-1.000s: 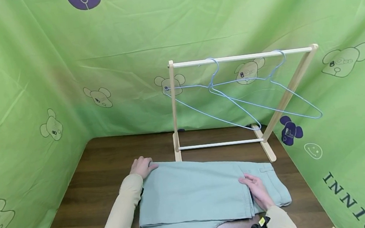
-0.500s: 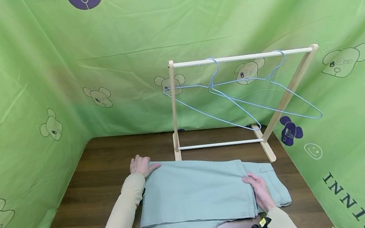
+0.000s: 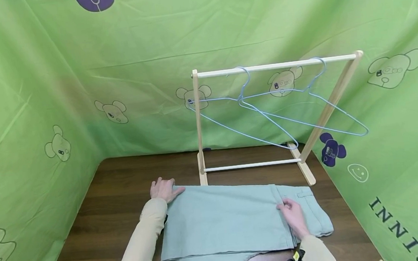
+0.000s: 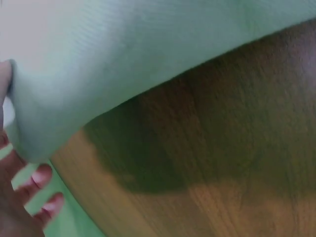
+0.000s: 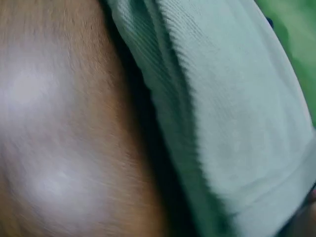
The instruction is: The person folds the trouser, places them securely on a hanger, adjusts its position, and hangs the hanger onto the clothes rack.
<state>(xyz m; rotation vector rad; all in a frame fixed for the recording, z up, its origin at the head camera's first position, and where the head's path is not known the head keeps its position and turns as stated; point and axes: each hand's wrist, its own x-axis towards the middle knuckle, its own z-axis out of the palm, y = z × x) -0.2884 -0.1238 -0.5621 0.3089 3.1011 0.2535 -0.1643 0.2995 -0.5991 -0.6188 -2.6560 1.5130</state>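
Observation:
Light blue-green trousers (image 3: pixel 225 221) lie folded on the dark wooden table, their waistband end with a belt loop at the right. At the far left corner of the fold is my left hand (image 3: pixel 163 189), its thumb over the cloth and its fingers at the edge. The left wrist view has that thumb on the trousers (image 4: pixel 123 44), with other fingers (image 4: pixel 37 180) loosely bent below the edge. My right hand (image 3: pixel 292 215) pinches the hem of the folded-over leg near the waistband. In the right wrist view the trousers (image 5: pixel 237 98) show stacked layers; the hand is mostly out of frame.
Behind the trousers stands a wooden clothes rack (image 3: pixel 198 123) with a white top rail (image 3: pixel 282 65). Two blue hangers (image 3: pixel 231 126) hang on it, overlapping. Its feet come close to the trousers' far edge. Green printed cloth (image 3: pixel 129 50) encloses the table (image 3: pixel 101 225).
The right hand has pulled the folded leg's hem slightly right, over more of the waistband end. The left hand has shifted a little to the right along the corner.

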